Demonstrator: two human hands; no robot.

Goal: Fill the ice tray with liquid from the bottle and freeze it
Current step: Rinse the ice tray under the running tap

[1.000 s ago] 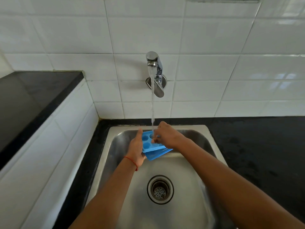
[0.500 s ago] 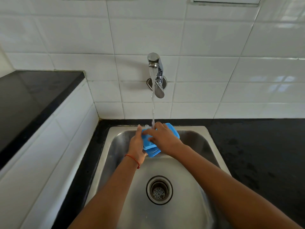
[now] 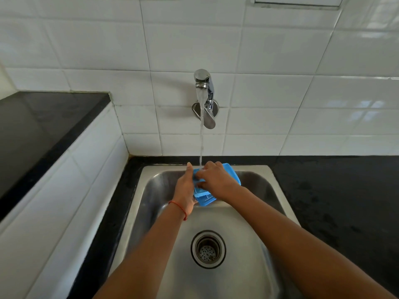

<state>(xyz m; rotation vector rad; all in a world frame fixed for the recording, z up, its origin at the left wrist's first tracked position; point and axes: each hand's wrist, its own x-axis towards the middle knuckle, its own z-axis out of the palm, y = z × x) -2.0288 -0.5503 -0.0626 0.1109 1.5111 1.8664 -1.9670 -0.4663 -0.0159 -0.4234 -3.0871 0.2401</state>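
A blue ice tray (image 3: 232,172) is held over the steel sink (image 3: 269,190), under the stream of water from the wall tap (image 3: 204,91). My left hand (image 3: 186,190) holds the tray's left side, fingers pointing up along its edge. My right hand (image 3: 216,180) lies over the top of the tray with fingers curled on it, hiding most of it. The tray's near corner (image 3: 205,198) shows below my hands. No bottle is in view.
The sink drain (image 3: 208,249) sits below my forearms. Black countertop (image 3: 345,201) runs to the right and behind the sink. A raised black ledge (image 3: 43,126) stands at the left above white tiles. White wall tiles are behind the tap.
My right hand has slid over the tray, covering the cups that showed a second ago. The tray has tilted and its far corner now sticks out to the right.
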